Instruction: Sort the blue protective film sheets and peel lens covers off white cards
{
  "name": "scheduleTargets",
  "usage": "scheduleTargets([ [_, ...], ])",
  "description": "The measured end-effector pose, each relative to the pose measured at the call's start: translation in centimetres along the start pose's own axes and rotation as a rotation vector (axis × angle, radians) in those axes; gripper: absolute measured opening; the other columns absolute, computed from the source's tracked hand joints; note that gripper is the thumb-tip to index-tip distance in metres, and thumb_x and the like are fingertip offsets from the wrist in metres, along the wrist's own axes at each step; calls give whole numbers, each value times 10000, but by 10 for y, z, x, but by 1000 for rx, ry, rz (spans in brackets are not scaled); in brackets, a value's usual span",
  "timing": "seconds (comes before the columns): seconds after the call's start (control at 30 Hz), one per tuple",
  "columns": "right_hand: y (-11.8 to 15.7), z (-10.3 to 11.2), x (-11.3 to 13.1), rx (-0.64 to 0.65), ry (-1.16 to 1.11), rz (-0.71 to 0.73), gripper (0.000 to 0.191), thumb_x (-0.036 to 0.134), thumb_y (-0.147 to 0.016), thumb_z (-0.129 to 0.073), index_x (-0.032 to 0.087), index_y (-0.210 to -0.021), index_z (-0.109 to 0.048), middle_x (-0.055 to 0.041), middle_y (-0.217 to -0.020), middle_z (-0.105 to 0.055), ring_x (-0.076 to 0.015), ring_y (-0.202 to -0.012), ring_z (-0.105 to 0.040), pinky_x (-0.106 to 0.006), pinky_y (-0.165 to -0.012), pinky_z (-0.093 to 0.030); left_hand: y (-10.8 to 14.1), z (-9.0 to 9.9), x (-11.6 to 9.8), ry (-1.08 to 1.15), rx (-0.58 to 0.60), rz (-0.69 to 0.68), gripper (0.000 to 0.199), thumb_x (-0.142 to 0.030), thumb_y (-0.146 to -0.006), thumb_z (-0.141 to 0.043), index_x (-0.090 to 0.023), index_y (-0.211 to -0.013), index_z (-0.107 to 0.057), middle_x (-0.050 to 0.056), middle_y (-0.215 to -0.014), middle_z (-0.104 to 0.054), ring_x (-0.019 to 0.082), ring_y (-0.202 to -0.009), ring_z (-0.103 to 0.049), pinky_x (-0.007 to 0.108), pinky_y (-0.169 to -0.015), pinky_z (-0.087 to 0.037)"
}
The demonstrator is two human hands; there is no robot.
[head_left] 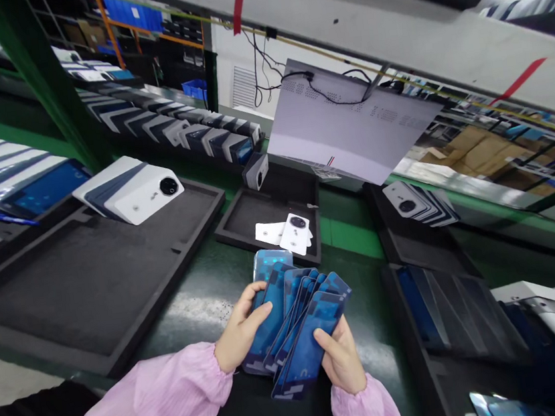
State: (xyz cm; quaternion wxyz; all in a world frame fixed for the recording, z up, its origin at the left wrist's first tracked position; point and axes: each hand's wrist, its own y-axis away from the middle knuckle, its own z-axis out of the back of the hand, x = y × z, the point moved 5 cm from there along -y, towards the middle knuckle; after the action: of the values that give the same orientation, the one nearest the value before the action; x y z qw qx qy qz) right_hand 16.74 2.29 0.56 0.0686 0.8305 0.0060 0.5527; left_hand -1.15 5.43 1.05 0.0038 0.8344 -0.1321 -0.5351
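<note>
Between both hands is a fanned bunch of blue phone back panels [299, 323], held above the dark green bench. My left hand [244, 323] grips the left side of the bunch, its thumb across the front. The right side is pinched by my right hand [342, 352], thumb on the front panel and fingers behind. Several panels overlap like spread cards; the rear ones are partly hidden. Just beyond them, a small black foam tray [239, 223] carries a few white panels [295, 234] with round dark camera areas.
At the left lies a large black tray [78, 279] with fanned white panels [141, 191] at its far end. More panels [421, 204] stand in trays at right. A grey board [347, 118] hangs ahead; a green post [39, 82] rises at left.
</note>
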Motion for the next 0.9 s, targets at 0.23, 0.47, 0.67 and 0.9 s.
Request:
scheduleTargets([
  [0.23,1,1,5,-11,30,16,536,280,-676,-752,279,-1160,-520,-51,-1130,-657,-252,-1039,-610,-456,-949,-443,0,-12,5,-189,112,-29,317,-402,-849,-517,-199,-1030,-681,64,-1050,-667,246,-988,-593,388,-926,-443],
  [0.47,-1,0,2,-32,-3,1,578,273,-696,-744,300,-1207,-475,-37,-1183,-631,-238,-1095,-585,-453,-976,-431,-9,12,8,-210,-216,-69,266,-386,-717,-678,-161,-853,-717,87,-988,-646,250,-905,-613,358,-820,-490],
  [0.67,-1,-5,-2,2,29,-55,545,233,-714,-730,273,-1197,-480,-48,-1188,-630,-235,-1088,-592,-442,-977,-434,-8,8,-1,-303,-158,-104,223,-375,-752,-639,-189,-835,-731,82,-1032,-659,264,-1014,-574,373,-920,-427],
  [0.9,-9,6,0,-14,-153,-239,428,226,-677,-747,229,-1065,-566,-41,-989,-705,-236,-889,-673,-416,-834,-520,-4,-6,-10,-334,73,-78,257,-298,-840,-476,-222,-904,-713,31,-975,-685,245,-1013,-562,354,-932,-390],
])
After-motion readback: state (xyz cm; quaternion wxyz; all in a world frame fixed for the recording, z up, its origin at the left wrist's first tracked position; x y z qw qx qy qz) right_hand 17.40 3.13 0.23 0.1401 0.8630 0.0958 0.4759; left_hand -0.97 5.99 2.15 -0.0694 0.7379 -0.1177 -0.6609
